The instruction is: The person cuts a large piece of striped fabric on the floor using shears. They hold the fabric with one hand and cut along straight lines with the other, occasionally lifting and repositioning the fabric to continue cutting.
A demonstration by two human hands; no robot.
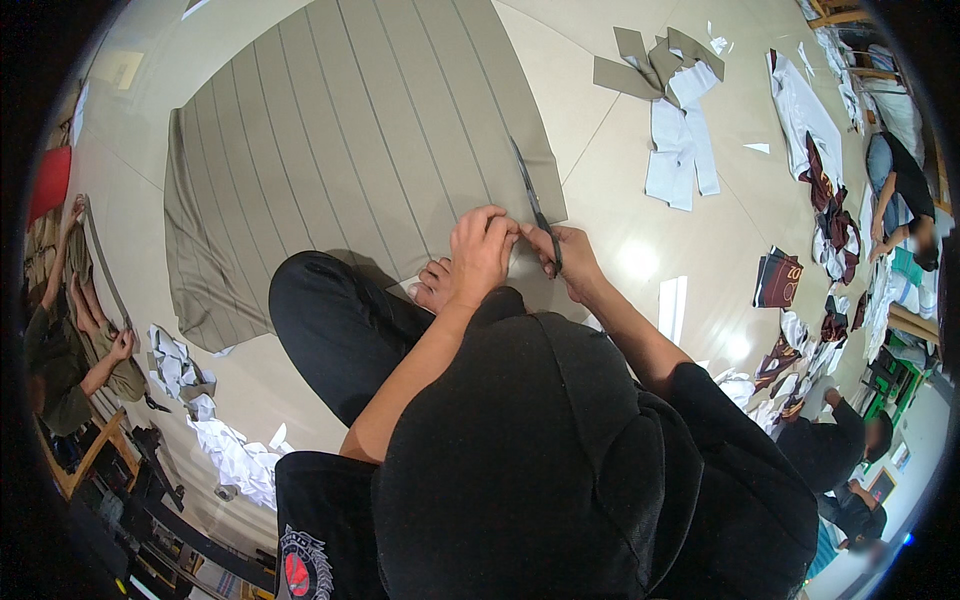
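A large sheet of khaki fabric [350, 130], marked with long dark lines, lies spread on the floor in front of me. My right hand [575, 260] is closed around the handles of a pair of scissors [532, 190]. Their long dark blades point away from me, over the right part of the cloth near its edge. My left hand [483, 245] pinches the near edge of the fabric with curled fingers, right beside the scissor handles. Its fingertips are partly hidden. My bare foot [432, 285] rests just below the left hand.
Khaki and white fabric strips [680, 110] lie to the far right. Crumpled white scraps [235, 450] lie at the left. Maroon and white pieces [778, 278] are strewn along the right. A person [65, 340] sits at the left holding a dark strip; other people sit at the right.
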